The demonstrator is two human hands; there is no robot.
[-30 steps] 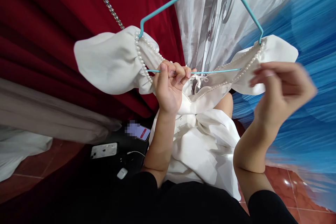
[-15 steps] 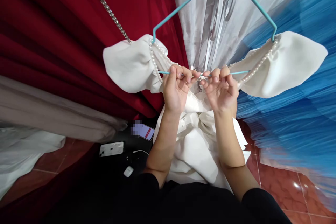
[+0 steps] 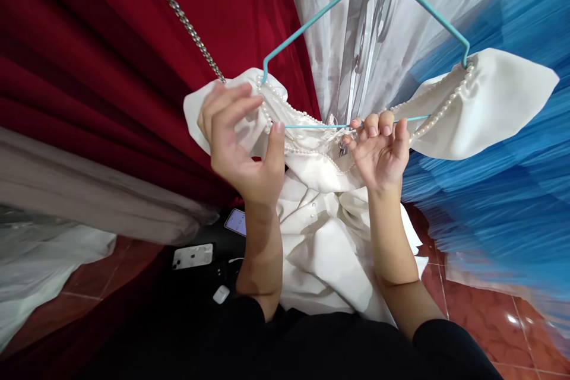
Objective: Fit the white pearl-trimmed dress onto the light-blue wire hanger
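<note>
A white dress with pearl-beaded edges hangs on a turquoise clothes hanger. Its puffed sleeves spread to both sides, and a large bow-like fold lies below the neckline. My left hand is raised in front of the left sleeve, fingers spread and apart from the thumb, nothing in them. Curled over the thin lower bar of the hanger is my right hand, right of the middle. Its thumb and fingertips are near the white ties at the neckline; whether they pinch those ties too is hard to see.
Dark red curtains hang on the left, with a jewelled chain against them. Blue tulle fills the right side. On a black surface lie a white phone, a lit phone and a small white case.
My left hand has let go of the hanger bar and moved left to the sleeve, its fingers opening. My right hand stays on the bar.
</note>
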